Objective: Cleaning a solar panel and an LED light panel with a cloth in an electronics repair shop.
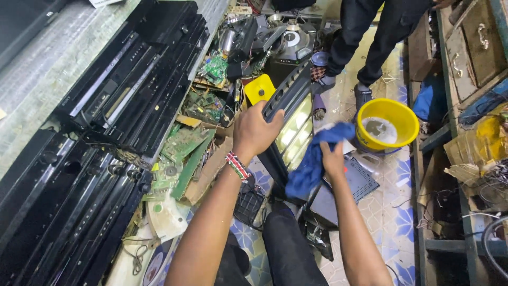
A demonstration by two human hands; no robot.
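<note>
Dark trousers (288, 249) on the person's knee sit lowest in view, with both bare forearms rising from there. Left hand (255, 130), a beaded band (237, 165) at its wrist, is closed around the top edge of a black panel (290, 119) that stands tilted on the tiled floor (389, 201), its pale glossy face turned right. Right hand (332, 159) grips a blue cloth (313, 159), which is bunched and pressed against the panel's lower right side, trailing down from the fingers. Just beside the cloth, to the right, stands a yellow bucket (389, 108) with some cloudy water in it. Behind the panel a small yellow piece (259, 89) pokes up. Green circuit boards (185, 143) lie heaped on the floor to the left, next to rows of black players (127, 90) stacked along the wall. At the top another person's legs (370, 37) stand near the bucket, and wooden drawers (476, 47) line the right edge
</note>
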